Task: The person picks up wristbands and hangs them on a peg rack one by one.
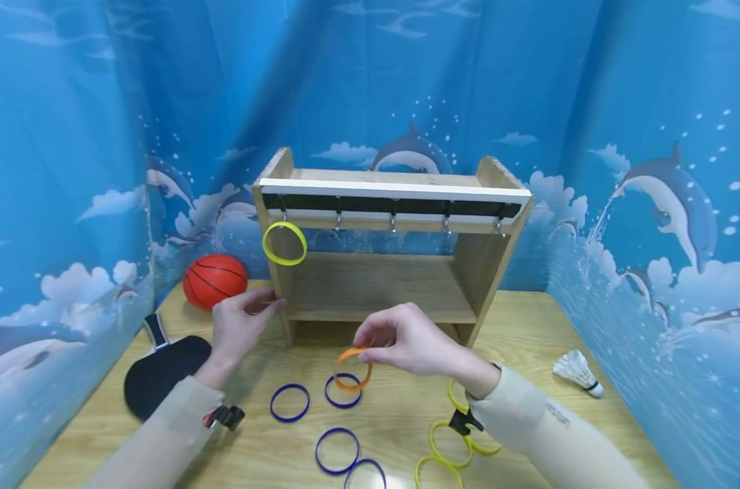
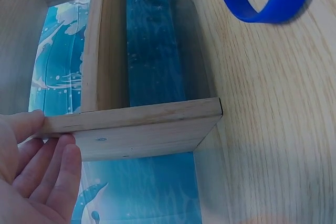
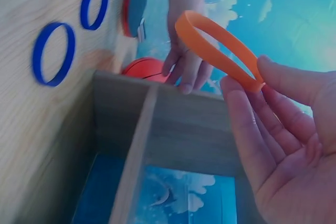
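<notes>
Looks early: 1 of 5 hooks [image 1: 393,221] loaded, with a hung yellow band [image 1: 287,262] on the leftmost; other four bare. Right hand [image 1: 409,339] pinches the orange band [image 3: 207,44] between thumb and fingers, in front of the wooden rack [image 1: 370,278], not on a hook. Left hand [image 1: 242,327] grips the rack's side panel edge. Counts: 1 orange; 4 blue bands [image 3: 38,59] on the surface [image 1: 406,407]; at least 3 loose yellow bands [image 1: 433,441] there, right forearm blocks exact count.
</notes>
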The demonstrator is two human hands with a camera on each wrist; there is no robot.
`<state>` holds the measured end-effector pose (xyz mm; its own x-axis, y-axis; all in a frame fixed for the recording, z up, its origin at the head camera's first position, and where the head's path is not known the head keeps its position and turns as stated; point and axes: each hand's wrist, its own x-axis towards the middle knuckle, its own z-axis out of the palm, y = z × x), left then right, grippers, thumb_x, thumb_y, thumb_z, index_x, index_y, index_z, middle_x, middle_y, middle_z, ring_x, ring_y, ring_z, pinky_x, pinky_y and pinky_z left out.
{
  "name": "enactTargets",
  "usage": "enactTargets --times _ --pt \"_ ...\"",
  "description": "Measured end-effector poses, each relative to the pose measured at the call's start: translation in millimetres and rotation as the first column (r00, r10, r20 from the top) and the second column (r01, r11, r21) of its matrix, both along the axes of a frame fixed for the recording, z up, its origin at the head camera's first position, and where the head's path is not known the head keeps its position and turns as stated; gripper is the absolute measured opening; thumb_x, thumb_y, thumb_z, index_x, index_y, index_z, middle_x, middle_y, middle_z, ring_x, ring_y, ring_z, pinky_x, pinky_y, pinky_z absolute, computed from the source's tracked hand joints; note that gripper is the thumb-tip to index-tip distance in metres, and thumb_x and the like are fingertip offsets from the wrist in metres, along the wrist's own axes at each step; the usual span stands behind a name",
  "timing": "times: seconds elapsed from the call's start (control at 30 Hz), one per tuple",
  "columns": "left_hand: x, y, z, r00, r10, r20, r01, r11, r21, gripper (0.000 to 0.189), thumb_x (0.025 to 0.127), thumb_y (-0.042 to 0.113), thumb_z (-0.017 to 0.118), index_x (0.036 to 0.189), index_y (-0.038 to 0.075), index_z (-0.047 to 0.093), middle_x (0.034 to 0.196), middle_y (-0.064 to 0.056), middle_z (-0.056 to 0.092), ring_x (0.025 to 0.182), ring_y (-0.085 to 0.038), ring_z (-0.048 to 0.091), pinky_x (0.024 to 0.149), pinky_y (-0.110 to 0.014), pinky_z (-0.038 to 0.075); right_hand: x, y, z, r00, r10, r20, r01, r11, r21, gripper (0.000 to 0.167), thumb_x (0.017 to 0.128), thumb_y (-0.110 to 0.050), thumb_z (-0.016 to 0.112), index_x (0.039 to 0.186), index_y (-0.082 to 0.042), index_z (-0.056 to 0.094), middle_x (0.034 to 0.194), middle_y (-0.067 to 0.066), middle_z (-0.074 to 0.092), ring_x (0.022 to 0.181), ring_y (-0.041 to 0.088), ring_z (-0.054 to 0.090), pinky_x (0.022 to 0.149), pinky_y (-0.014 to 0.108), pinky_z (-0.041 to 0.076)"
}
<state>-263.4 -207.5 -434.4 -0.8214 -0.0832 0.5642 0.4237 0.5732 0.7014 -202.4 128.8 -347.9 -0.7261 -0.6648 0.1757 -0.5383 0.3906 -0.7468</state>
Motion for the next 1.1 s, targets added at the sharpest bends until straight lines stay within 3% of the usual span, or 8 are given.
enactTargets --times 0.1,0.2,0.33,0.47,0.6,0.77,0.93,1.1 --pt "0.0 -0.6 0.1 1.000 -0.008 -0.006 0.008 1.000 0.008 0.021 0.095 0.009 0.091 0.115 0.007 0.088 0.106 -0.016 0.089 0.080 0.020 0.072 0.073 -0.002 0.054 -0.6 -8.9 5.6 1.000 -0.010 -0.001 0.010 0.998 -0.070 0.016 0.097 -0.008 0.088 0.113 -0.007 0.084 0.107 0.009 0.087 0.087 0.003 0.082 0.080 0.026 0.069" --pt "-0.4 -1.0 -0.7 1.000 -0.011 -0.020 0.011 1.000 0.021 0.020 0.094 0.008 0.091 0.114 0.007 0.089 0.105 -0.017 0.089 0.079 0.012 0.077 0.073 -0.002 0.054 -3.3 -18.8 11.8 0.999 -0.042 -0.021 0.038 0.985 -0.168 0.015 0.096 -0.004 0.088 0.110 -0.004 0.084 0.102 0.013 0.087 0.083 0.005 0.082 0.075 0.027 0.068" --pt "-1.3 -1.6 -1.8 0.999 -0.005 -0.037 0.006 0.999 0.031 0.019 0.093 0.007 0.092 0.112 0.009 0.090 0.102 -0.016 0.089 0.079 -0.015 0.086 0.072 -0.003 0.054 -10.3 -31.5 18.6 0.994 -0.107 -0.025 0.095 0.948 -0.303 0.012 0.096 -0.001 0.086 0.107 -0.002 0.083 0.100 0.016 0.087 0.080 0.007 0.081 0.074 0.029 0.069" --pt "-1.9 -1.7 -2.0 0.999 -0.006 -0.043 0.008 0.999 0.036 0.020 0.092 0.007 0.093 0.112 0.009 0.090 0.101 -0.016 0.089 0.077 0.002 0.082 0.071 -0.003 0.054 -17.8 -44.7 21.4 0.988 -0.152 -0.031 0.123 0.891 -0.437 0.009 0.096 0.003 0.085 0.104 0.003 0.080 0.101 0.022 0.085 0.082 0.010 0.082 0.077 0.031 0.070" --pt "-2.1 -1.4 -1.0 0.999 -0.008 -0.051 0.010 0.999 0.041 0.021 0.091 0.007 0.093 0.112 0.007 0.090 0.099 -0.018 0.088 0.078 0.027 0.066 0.071 -0.002 0.054 -24.1 -59.7 22.2 0.985 -0.170 -0.013 0.132 0.807 -0.576 0.009 0.096 0.009 0.082 0.104 0.010 0.078 0.100 0.029 0.082 0.082 0.010 0.081 0.076 0.026 0.069" --pt "-2.5 -1.4 -0.3 0.998 -0.001 -0.062 0.002 1.000 0.028 0.020 0.091 0.006 0.092 0.111 0.006 0.090 0.098 -0.018 0.088 0.080 0.032 0.061 0.071 -0.002 0.053 -31.6 -81.7 21.6 0.980 -0.185 0.075 0.184 0.697 -0.693 0.013 0.096 0.011 0.081 0.107 0.015 0.077 0.100 0.022 0.083 0.084 0.006 0.081 0.078 0.026 0.070" --pt "-2.9 -0.6 -0.9 0.999 0.002 -0.048 -0.002 1.000 0.014 0.020 0.092 0.010 0.094 0.111 0.007 0.090 0.100 -0.017 0.088 0.079 0.021 0.071 0.072 -0.001 0.053 -38.3 -101.6 21.2 0.963 -0.209 0.170 0.262 0.585 -0.768 0.017 0.098 0.009 0.081 0.111 0.017 0.076 0.098 0.009 0.086 0.085 0.006 0.082 0.079 0.027 0.070" --pt "-3.5 -0.8 -0.9 0.999 0.000 -0.040 0.000 1.000 0.007 0.020 0.092 0.011 0.093 0.112 0.007 0.090 0.102 -0.017 0.088 0.080 -0.009 0.085 0.072 -0.001 0.053 -42.5 -118.6 25.0 0.943 -0.177 0.282 0.332 0.448 -0.830 0.011 0.098 0.009 0.079 0.109 0.007 0.079 0.094 -0.004 0.084 0.086 0.007 0.081 0.080 0.025 0.069"
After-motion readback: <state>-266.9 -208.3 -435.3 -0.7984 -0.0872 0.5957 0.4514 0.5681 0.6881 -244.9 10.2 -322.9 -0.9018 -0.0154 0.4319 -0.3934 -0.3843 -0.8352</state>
